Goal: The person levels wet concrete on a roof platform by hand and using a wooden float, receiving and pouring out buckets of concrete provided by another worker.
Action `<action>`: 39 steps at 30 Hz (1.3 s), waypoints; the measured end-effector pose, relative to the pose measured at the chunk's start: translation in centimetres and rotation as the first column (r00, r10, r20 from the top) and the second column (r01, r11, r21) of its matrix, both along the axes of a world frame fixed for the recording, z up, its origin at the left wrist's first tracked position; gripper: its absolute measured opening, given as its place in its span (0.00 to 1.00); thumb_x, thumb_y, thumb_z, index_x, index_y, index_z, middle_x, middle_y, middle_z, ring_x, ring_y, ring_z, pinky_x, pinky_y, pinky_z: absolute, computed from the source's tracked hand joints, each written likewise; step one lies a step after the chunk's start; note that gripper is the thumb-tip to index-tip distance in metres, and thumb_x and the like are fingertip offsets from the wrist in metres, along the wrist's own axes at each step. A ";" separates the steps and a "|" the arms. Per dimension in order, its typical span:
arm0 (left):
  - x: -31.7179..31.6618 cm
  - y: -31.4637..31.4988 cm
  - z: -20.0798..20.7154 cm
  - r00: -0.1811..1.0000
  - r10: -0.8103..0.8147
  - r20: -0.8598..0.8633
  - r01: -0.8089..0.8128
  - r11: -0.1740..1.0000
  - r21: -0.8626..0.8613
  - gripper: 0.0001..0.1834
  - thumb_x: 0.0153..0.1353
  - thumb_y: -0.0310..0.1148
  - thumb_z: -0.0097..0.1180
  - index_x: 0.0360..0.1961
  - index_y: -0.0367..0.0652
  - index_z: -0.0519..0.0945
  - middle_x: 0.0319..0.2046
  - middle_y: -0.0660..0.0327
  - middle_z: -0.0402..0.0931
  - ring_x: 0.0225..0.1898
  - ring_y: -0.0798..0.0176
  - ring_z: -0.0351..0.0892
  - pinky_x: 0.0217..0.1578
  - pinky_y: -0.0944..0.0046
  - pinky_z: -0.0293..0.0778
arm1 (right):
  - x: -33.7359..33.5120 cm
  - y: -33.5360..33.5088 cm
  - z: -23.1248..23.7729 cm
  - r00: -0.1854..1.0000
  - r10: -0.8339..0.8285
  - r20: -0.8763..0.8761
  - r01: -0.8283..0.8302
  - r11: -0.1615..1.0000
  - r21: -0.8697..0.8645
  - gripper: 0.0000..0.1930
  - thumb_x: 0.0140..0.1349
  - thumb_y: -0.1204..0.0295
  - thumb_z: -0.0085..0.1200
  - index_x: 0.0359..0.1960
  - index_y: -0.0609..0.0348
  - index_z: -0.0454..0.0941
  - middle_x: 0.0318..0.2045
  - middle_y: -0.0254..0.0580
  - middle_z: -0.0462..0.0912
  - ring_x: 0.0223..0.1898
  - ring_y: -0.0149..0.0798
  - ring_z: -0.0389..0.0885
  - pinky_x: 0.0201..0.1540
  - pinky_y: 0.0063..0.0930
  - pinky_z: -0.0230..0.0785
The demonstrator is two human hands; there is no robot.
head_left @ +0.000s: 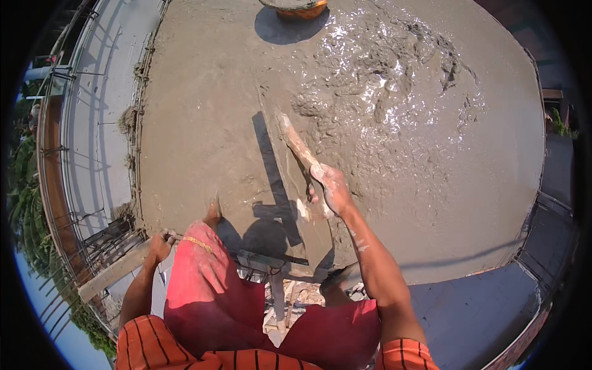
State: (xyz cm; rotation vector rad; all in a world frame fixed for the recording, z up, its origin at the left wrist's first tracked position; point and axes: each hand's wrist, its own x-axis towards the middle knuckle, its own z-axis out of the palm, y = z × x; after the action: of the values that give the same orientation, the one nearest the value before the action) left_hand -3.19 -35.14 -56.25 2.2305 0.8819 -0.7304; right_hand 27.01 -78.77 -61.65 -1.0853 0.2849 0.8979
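My right hand [333, 187] is closed round the wooden handle of a long concrete float [300, 148]. The float's narrow, cement-smeared blade lies on the wet grey concrete [191, 92], slanting from the middle toward my feet. Its dark shadow falls just to the left. Wet cement coats the handle, and pale splashes mark my right forearm. At the lower left, my left hand [161, 245] has its fingers curled over the upper end of a wooden plank [120, 270] at the slab's edge. What lies under those fingers is partly hidden.
An orange pan [302, 10] of grey mix stands at the top. Rough, wet lumps of concrete [394, 80] spread to the upper right. Metal bars [137, 123] line the left edge. A gap with rubble [296, 302] opens below between my knees; one bare foot [213, 209] rests on the concrete.
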 end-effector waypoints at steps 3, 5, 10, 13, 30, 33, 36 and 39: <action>2.6 1.2 4.3 0.998 0.058 0.030 -0.059 0.997 0.052 0.03 0.58 0.26 0.49 0.29 0.38 0.73 0.22 0.66 0.71 0.26 0.73 0.69 0.28 0.70 0.67 | -0.4 3.5 -0.3 0.991 0.130 -0.025 -0.132 0.978 -0.162 0.19 0.56 0.59 0.54 0.39 0.65 0.73 0.20 0.34 0.72 0.21 0.27 0.71 0.19 0.20 0.63; 5.2 -0.3 5.4 0.953 0.255 0.162 -0.239 0.964 -0.113 0.05 0.60 0.27 0.48 0.32 0.37 0.74 0.23 0.68 0.71 0.27 0.74 0.68 0.29 0.72 0.67 | -1.4 6.5 2.2 0.960 0.279 -0.011 -0.273 0.926 -0.261 0.20 0.56 0.61 0.54 0.39 0.69 0.72 0.21 0.41 0.75 0.22 0.33 0.74 0.23 0.26 0.67; 13.1 -5.4 5.3 0.820 0.573 -0.002 -0.450 0.641 -0.622 0.12 0.62 0.35 0.47 0.41 0.38 0.74 0.32 0.64 0.74 0.33 0.71 0.73 0.33 0.72 0.69 | -3.4 18.8 4.5 0.505 0.805 0.311 -0.352 0.521 -0.777 0.26 0.50 0.61 0.54 0.44 0.71 0.69 0.31 0.63 0.77 0.35 0.58 0.77 0.39 0.43 0.69; 17.5 -5.6 4.5 0.636 0.756 -0.158 -0.670 0.439 -0.599 0.22 0.55 0.44 0.56 0.44 0.38 0.71 0.33 0.60 0.75 0.34 0.67 0.74 0.35 0.66 0.70 | -4.0 25.9 8.3 0.447 0.856 0.261 -0.423 0.459 -0.781 0.28 0.50 0.63 0.53 0.50 0.69 0.66 0.35 0.62 0.77 0.38 0.60 0.76 0.42 0.44 0.68; 16.9 28.8 37.1 0.897 0.183 0.402 -0.389 0.758 0.523 0.31 0.43 0.36 0.56 0.46 0.25 0.69 0.40 0.40 0.73 0.43 0.42 0.73 0.46 0.58 0.67 | -2.0 37.9 29.8 0.417 0.748 0.516 -0.424 0.662 -0.618 0.24 0.51 0.73 0.51 0.52 0.63 0.66 0.42 0.55 0.74 0.38 0.50 0.77 0.42 0.36 0.69; 13.8 33.5 38.9 0.926 0.288 0.244 -0.375 0.775 0.509 0.25 0.41 0.35 0.55 0.41 0.29 0.72 0.33 0.41 0.75 0.36 0.44 0.75 0.40 0.56 0.68 | -1.8 33.7 28.6 0.469 0.831 0.301 -0.400 0.503 -0.766 0.23 0.51 0.73 0.52 0.51 0.59 0.67 0.41 0.53 0.75 0.39 0.50 0.76 0.42 0.37 0.68; 11.4 36.7 37.5 0.945 0.235 0.226 -0.322 0.778 0.539 0.19 0.41 0.33 0.52 0.36 0.33 0.73 0.26 0.44 0.74 0.29 0.49 0.74 0.33 0.56 0.68 | 0.8 29.9 28.5 0.466 0.869 0.166 -0.309 0.336 -0.890 0.23 0.51 0.71 0.54 0.52 0.57 0.67 0.42 0.51 0.75 0.38 0.47 0.77 0.44 0.37 0.67; 10.1 38.4 35.0 0.915 0.295 0.273 -0.385 0.841 0.381 0.18 0.41 0.31 0.50 0.35 0.32 0.72 0.24 0.49 0.72 0.25 0.55 0.71 0.31 0.60 0.67 | 2.4 25.7 27.1 0.639 0.767 0.050 -0.287 0.299 -0.910 0.23 0.51 0.70 0.55 0.51 0.56 0.68 0.43 0.50 0.75 0.36 0.44 0.77 0.43 0.36 0.68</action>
State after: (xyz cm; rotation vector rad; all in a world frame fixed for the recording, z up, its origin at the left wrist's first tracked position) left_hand 6.89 3.30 -21.22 2.3619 1.3955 -0.1369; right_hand 29.42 -53.08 -34.53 -2.4541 -0.1656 1.0667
